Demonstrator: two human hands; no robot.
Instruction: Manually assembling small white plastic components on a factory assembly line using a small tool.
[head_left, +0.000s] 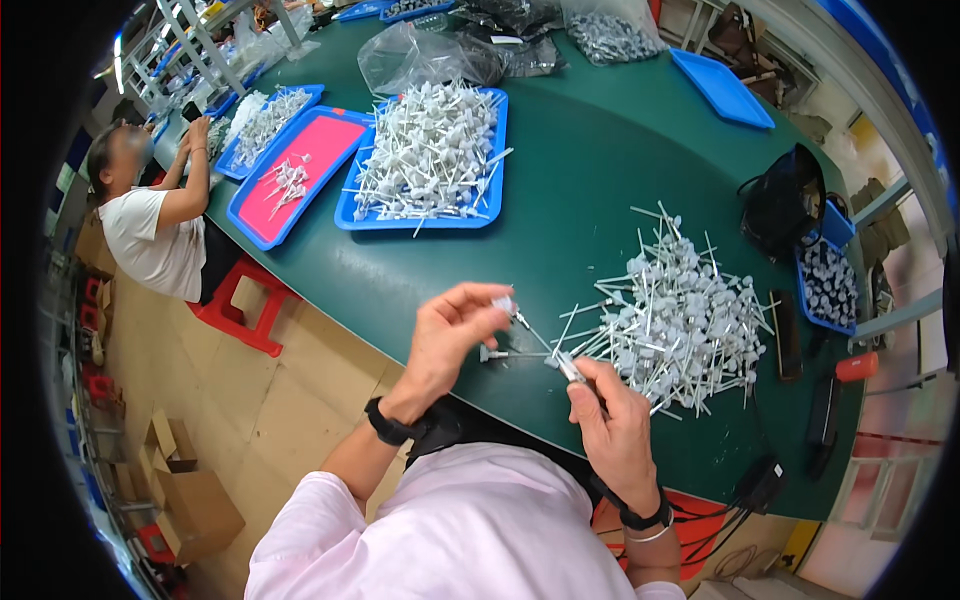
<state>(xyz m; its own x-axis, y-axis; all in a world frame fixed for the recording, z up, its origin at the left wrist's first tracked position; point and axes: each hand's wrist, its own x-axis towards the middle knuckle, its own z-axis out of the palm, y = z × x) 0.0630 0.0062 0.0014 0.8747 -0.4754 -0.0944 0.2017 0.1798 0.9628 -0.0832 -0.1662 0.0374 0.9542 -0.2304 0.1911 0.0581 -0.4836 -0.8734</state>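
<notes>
The left hand (452, 335) was raised over the near edge of the green table (580, 190), its fingers pinched shut on a small white pump head with a thin tube (512, 310) that slanted down toward the right. The right hand (612, 425) sat lower and just to the right, fingers curled closed around a second small white part (570, 367) whose tip poked out above the thumb. The two pieces were near each other, but whether they touched could not be told. One more white piece (492, 353) lay flat on the table between the hands. Just beyond the right hand spread a loose pile of white pump heads with tubes (680, 315), directly on the tabletop. Farther back stood a blue tray (495, 170) heaped with the same white parts, and beside it a blue tray with a pink liner (310, 165) that held only a few. A black bag (785, 205) rested near the far right edge, next to a small blue bin of grey caps (828, 285). At the left end of the table another person in a white shirt (150, 240) sat on a red stool (245, 305), hands up at a further tray.
</notes>
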